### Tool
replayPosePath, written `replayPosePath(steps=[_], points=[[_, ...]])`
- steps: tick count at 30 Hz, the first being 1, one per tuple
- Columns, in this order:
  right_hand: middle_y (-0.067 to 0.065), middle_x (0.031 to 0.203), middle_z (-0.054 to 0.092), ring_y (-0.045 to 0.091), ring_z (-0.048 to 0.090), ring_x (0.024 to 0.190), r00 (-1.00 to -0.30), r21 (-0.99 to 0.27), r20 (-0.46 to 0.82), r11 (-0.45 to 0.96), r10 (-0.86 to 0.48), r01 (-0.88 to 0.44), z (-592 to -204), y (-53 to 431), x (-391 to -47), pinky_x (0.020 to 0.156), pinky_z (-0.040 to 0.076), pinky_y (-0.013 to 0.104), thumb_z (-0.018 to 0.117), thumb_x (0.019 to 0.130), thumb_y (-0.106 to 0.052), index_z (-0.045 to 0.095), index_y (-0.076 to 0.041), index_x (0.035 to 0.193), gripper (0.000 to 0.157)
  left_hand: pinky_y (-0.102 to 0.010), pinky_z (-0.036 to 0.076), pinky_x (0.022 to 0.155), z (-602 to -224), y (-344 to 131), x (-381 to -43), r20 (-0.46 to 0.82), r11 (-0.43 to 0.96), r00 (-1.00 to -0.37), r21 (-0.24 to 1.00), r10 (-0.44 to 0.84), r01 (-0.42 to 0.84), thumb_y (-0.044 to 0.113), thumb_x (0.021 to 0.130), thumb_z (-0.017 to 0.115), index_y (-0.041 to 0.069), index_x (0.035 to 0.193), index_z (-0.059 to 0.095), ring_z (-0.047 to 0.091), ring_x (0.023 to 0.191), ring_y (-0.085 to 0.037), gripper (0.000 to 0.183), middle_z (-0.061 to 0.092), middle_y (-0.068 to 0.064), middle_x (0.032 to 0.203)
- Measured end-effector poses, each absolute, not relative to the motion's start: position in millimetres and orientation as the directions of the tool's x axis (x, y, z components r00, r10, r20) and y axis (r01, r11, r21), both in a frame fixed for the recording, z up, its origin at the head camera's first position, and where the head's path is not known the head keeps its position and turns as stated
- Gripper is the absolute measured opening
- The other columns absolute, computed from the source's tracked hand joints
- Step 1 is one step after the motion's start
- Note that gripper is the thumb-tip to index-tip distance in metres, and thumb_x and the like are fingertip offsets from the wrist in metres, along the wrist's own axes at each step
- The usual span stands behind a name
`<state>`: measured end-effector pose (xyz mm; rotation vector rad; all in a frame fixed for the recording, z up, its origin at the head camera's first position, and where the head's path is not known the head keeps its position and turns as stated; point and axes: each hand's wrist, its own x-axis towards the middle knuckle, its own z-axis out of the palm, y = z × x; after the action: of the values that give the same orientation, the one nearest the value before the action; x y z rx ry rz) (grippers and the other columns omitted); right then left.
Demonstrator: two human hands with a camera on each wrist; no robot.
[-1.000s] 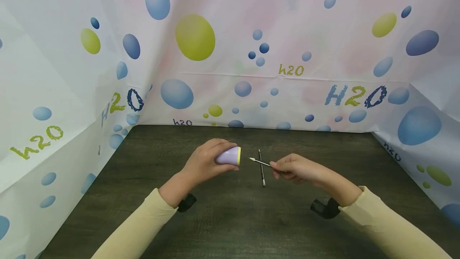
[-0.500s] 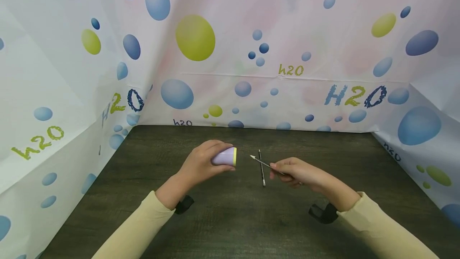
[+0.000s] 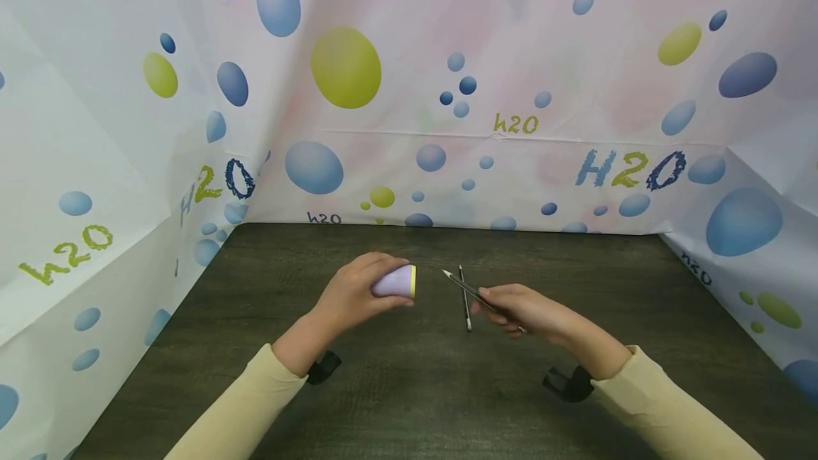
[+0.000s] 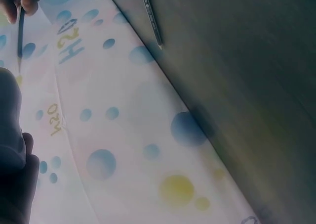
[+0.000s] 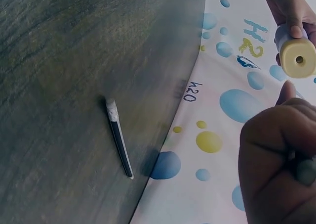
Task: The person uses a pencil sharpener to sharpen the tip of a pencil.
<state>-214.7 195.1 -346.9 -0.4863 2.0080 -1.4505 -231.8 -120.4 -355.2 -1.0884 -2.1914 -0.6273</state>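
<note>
My left hand (image 3: 348,294) grips a lilac pencil sharpener (image 3: 393,281), holding it on its side above the table. Its yellow end faces right, and the right wrist view shows a round hole in that yellow face (image 5: 289,65). In my right hand (image 3: 527,311) is a dark pencil (image 3: 466,287), its pale sharpened tip pointing up and left toward the sharpener. A gap separates tip and sharpener. Behind the held pencil, a second dark pencil (image 3: 466,311) with a whitish end lies on the table, also visible in the left wrist view as a pencil (image 4: 151,19).
The dark wood-grained table (image 3: 409,389) is bordered at the back and sides by a white sheet (image 3: 409,105) printed with blue and green bubbles and H2O lettering. Dark straps with a camera mount (image 3: 569,383) sit at the wrists.
My left hand has drawn slightly left with the sharpener, widening the gap to the pencil. The held pencil has tilted, its tip now higher. The pencil on the table has stayed put.
</note>
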Motion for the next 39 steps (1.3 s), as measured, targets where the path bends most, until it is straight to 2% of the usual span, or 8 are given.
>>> replayPosePath(steps=[6,13,19,23,31,39], points=[[-0.003,0.079,0.043,0.01,0.032,0.062,-0.754,-0.951,-0.258,0.298,-0.604,0.086,-353.3,188.1,-216.3,0.06,0.033,0.027,0.031,0.113,-0.029,0.06,-0.001,0.124,0.041,-0.037,0.059,0.078,-356.2,-120.5,-230.6,0.69,0.554,-0.489,0.152,0.533,0.818,0.026,0.069,0.095,0.006,0.118,0.073,0.071,0.098,-0.024,0.058,0.075,-0.008,0.108],[-0.003,0.081,0.043,0.011,0.034,0.065,-0.77,-0.952,-0.264,0.284,-0.581,0.112,-357.4,182.1,-217.8,0.061,0.031,0.029,0.031,0.11,-0.018,0.049,0.008,0.137,0.042,-0.037,0.058,0.079,-355.7,-120.8,-228.2,0.665,0.575,-0.522,0.167,0.534,0.801,0.026,0.071,0.094,0.007,0.119,0.073,0.071,0.099,-0.024,0.056,0.075,-0.008,0.109],[-0.001,0.085,0.045,0.011,0.037,0.069,-0.762,-0.95,-0.265,0.298,-0.591,0.099,-359.0,179.4,-219.6,0.065,0.035,0.028,0.032,0.111,-0.017,0.04,0.013,0.145,0.046,-0.038,0.058,0.08,-356.0,-121.9,-227.2,0.656,0.588,-0.539,0.175,0.529,0.79,0.026,0.071,0.094,0.007,0.119,0.073,0.071,0.101,-0.024,0.056,0.076,-0.007,0.109],[-0.001,0.086,0.048,0.011,0.044,0.072,-0.741,-0.954,-0.264,0.28,-0.617,0.106,-359.1,176.6,-220.7,0.068,0.041,0.027,0.035,0.111,-0.015,0.036,0.015,0.147,0.047,-0.037,0.058,0.079,-356.1,-123.0,-227.7,0.655,0.6,-0.548,0.177,0.52,0.78,0.027,0.071,0.094,0.007,0.119,0.073,0.071,0.099,-0.023,0.056,0.076,-0.006,0.109],[-0.001,0.089,0.059,0.009,0.06,0.08,-0.739,-0.95,-0.274,0.291,-0.616,0.11,-359.5,174.0,-223.1,0.071,0.051,0.027,0.041,0.11,-0.014,0.039,0.014,0.146,0.046,-0.038,0.058,0.079,-357.5,-126.0,-226.6,0.633,0.613,-0.573,0.189,0.521,0.767,0.026,0.072,0.093,0.008,0.12,0.073,0.071,0.099,-0.023,0.055,0.076,-0.007,0.109],[-0.002,0.092,0.066,0.009,0.064,0.082,-0.722,-0.948,-0.274,0.306,-0.635,0.09,-356.8,170.1,-228.0,0.071,0.049,0.027,0.043,0.109,-0.015,0.036,0.014,0.148,0.049,-0.038,0.058,0.078,-359.7,-127.5,-227.6,0.634,0.612,-0.573,0.192,0.52,0.768,0.026,0.072,0.094,0.007,0.119,0.073,0.071,0.098,-0.023,0.055,0.076,-0.007,0.109]])
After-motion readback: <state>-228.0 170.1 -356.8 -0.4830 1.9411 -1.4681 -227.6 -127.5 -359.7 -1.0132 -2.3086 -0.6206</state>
